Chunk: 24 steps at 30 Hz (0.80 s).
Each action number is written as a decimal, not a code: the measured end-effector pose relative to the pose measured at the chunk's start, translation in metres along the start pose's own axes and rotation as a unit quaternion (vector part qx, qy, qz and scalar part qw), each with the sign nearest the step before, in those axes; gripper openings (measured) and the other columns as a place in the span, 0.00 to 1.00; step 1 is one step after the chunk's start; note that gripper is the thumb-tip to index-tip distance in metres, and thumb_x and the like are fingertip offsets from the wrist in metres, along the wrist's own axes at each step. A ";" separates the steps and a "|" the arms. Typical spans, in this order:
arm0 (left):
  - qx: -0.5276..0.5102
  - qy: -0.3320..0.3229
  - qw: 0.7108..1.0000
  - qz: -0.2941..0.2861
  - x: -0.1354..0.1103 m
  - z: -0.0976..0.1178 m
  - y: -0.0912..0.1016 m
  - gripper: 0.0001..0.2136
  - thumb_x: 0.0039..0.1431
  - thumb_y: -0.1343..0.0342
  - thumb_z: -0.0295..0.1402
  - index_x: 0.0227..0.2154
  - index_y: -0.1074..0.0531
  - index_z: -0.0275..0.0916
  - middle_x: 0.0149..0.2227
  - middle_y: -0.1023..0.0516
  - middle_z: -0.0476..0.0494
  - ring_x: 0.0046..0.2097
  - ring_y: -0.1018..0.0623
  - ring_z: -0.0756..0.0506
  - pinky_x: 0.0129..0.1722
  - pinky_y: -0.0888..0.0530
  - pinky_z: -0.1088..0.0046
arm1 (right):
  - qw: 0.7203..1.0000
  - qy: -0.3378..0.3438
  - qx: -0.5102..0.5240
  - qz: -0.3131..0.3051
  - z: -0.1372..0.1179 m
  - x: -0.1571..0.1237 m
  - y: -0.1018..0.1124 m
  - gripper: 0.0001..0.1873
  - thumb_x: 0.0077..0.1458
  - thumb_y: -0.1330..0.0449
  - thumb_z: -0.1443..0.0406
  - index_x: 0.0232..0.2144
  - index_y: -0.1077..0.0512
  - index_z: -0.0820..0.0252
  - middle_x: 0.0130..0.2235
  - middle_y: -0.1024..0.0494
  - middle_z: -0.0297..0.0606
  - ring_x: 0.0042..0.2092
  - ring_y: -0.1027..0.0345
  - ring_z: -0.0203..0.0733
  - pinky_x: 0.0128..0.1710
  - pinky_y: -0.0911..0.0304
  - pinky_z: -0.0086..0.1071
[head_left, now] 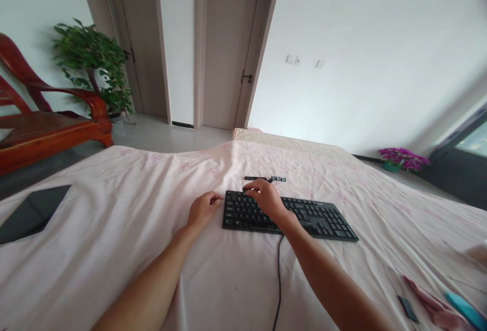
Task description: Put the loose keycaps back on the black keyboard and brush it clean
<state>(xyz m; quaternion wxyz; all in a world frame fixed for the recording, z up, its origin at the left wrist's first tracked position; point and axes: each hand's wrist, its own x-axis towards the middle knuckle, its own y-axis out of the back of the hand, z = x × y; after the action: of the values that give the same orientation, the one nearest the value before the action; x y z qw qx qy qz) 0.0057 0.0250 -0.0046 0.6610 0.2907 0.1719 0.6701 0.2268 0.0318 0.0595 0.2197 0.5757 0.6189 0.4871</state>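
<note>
A black keyboard (319,219) lies on the pink floral cloth, its cable running toward me. Over its upper left part, my right hand (266,200) pinches a small black keycap (245,189) between thumb and fingertips. My left hand (203,208) rests on the cloth just left of the keyboard, thumb and index finger pressed together; what they hold, if anything, is too small to make out. Behind the keyboard lie several loose black keycaps (279,179) and a long black bar-shaped key (254,178). My right hand and forearm hide part of the keys.
A dark flat tablet-like slab (36,211) lies at the left on the cloth (228,280). At the lower right are a small black object (408,308), a pink cloth (433,300) and a blue item (464,309). A wooden chair (57,133) stands beyond the left edge.
</note>
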 end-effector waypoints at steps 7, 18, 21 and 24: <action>0.011 0.005 1.000 0.006 -0.001 -0.001 0.000 0.11 0.54 0.49 0.33 0.37 0.24 0.43 0.39 0.20 0.49 0.40 0.23 0.47 0.42 0.32 0.75 | 1.000 -0.002 -0.025 -0.005 -0.006 -0.074 0.002 0.09 0.55 0.42 0.62 0.37 0.23 0.49 0.38 0.24 0.32 0.42 0.33 0.37 0.44 0.41 0.28; 0.011 0.017 1.000 0.001 -0.005 0.006 0.004 0.11 0.54 0.50 0.34 0.37 0.24 0.42 0.39 0.20 0.49 0.41 0.24 0.47 0.43 0.32 0.75 | 0.995 -0.011 -0.092 -0.038 -0.027 -0.080 -0.008 0.10 0.56 0.43 0.60 0.39 0.23 0.47 0.37 0.25 0.33 0.42 0.35 0.40 0.42 0.41 0.29; 0.013 0.016 1.000 0.000 -0.005 0.006 0.003 0.12 0.54 0.50 0.34 0.37 0.24 0.42 0.40 0.20 0.49 0.41 0.24 0.47 0.42 0.32 0.75 | 0.995 -0.002 -0.094 -0.043 -0.029 -0.079 -0.008 0.09 0.57 0.43 0.61 0.37 0.22 0.47 0.36 0.24 0.33 0.41 0.35 0.39 0.41 0.42 0.28; 0.014 0.011 1.000 0.001 -0.004 0.004 0.002 0.11 0.54 0.50 0.34 0.37 0.24 0.42 0.39 0.20 0.50 0.40 0.24 0.47 0.42 0.31 0.75 | 0.993 0.009 -0.106 -0.054 -0.031 -0.078 -0.007 0.09 0.57 0.43 0.61 0.36 0.22 0.48 0.36 0.24 0.33 0.40 0.34 0.38 0.39 0.42 0.27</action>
<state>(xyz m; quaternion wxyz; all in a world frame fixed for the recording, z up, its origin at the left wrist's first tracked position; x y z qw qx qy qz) 0.0064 0.0203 -0.0007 0.6543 0.2929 0.1879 0.6714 0.2166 -0.0508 0.0446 0.3004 0.5105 0.5959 0.5422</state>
